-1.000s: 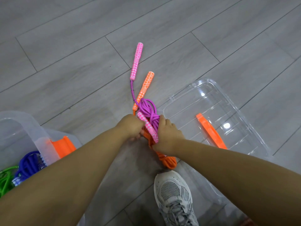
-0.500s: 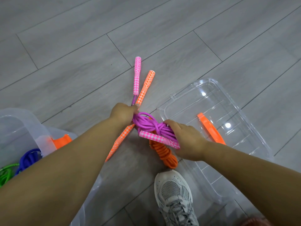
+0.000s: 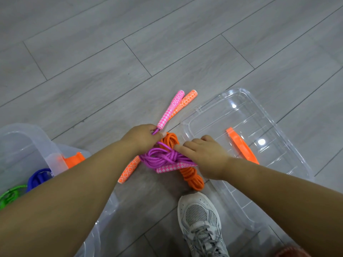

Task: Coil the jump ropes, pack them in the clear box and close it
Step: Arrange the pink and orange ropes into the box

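Observation:
A purple jump rope (image 3: 163, 157) with pink patterned handles is bunched into a knotted coil on the grey floor. My left hand (image 3: 143, 136) pinches its cord just below the far pink handle (image 3: 171, 110). My right hand (image 3: 206, 156) holds the coil and the near pink handle (image 3: 172, 167). An orange jump rope (image 3: 191, 178) lies coiled under and beside it, its handles (image 3: 129, 169) sticking out. The clear box (image 3: 27, 145) stands at the left with a blue rope (image 3: 38, 178) and a green rope (image 3: 11, 194) inside. Its clear lid (image 3: 274, 145) lies at the right.
An orange latch (image 3: 241, 145) sits on the lid, and another orange latch (image 3: 73, 159) is on the box's near wall. My grey sneaker (image 3: 201, 223) stands just below the ropes. Bare grey floor planks spread beyond the handles.
The far pink handle has swung rightward and now lies alongside the far orange handle. My right hand has shifted onto the coil, fingers flatter over the knot. The view has moved slightly.

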Available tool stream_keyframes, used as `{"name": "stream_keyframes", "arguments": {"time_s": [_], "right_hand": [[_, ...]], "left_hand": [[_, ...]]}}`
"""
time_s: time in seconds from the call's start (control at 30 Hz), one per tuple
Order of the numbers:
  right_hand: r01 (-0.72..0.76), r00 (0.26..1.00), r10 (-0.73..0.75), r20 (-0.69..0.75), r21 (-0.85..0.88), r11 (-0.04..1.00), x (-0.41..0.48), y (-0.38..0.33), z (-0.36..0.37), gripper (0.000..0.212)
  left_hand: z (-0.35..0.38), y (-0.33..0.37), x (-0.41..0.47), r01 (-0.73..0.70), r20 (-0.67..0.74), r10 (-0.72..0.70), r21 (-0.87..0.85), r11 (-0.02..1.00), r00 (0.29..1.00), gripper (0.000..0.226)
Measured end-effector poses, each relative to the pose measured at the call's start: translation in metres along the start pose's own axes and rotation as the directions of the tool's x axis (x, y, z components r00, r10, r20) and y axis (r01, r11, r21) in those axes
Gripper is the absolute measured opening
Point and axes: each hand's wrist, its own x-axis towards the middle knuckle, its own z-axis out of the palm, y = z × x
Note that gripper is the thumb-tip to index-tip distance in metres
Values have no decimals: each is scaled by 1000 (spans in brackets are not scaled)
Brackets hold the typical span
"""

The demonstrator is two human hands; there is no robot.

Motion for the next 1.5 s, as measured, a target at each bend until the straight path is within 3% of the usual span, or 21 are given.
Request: {"name": "stream_keyframes", "arguments": {"time_s": [0.2, 0.4, 0.57, 0.77, 0.9, 1.13, 1.3, 1.5], "right_hand": [[-30, 999, 30, -38, -4, 1000, -5, 4, 9, 95], [-170, 985, 170, -17, 24, 985, -16, 2, 9, 105], [-211, 965, 196, 173, 73, 975, -6, -8, 4, 112], [-210, 955, 213, 205, -36, 977, 2, -12, -2, 102], [-226, 954, 242, 178, -108, 968, 4, -14, 0, 94], [-295, 925, 306, 224, -80, 952, 7, -22, -9, 82], [-368, 890, 399, 221, -166, 915, 2, -28, -43, 68], [-488, 857, 496, 136, -90, 868, -6, -54, -105, 56]], "left_hand": [[9, 2, 1, -101, -66, 105, 67, 993, 992, 27], [4, -2, -3, -193, 197, 139, 288, 938, 971, 44], [10, 3, -5, -249, 245, 170, 343, 905, 954, 50], [6, 7, -10, -272, 284, 164, 396, 877, 945, 46], [3, 12, -19, -244, 255, 135, 464, 851, 958, 48], [-19, 22, -57, -210, 141, 155, 642, 737, 978, 45], [-50, 20, -102, -236, 102, 232, 692, 682, 967, 39], [-93, 4, -176, -140, -65, 278, 744, 654, 958, 38]]}}
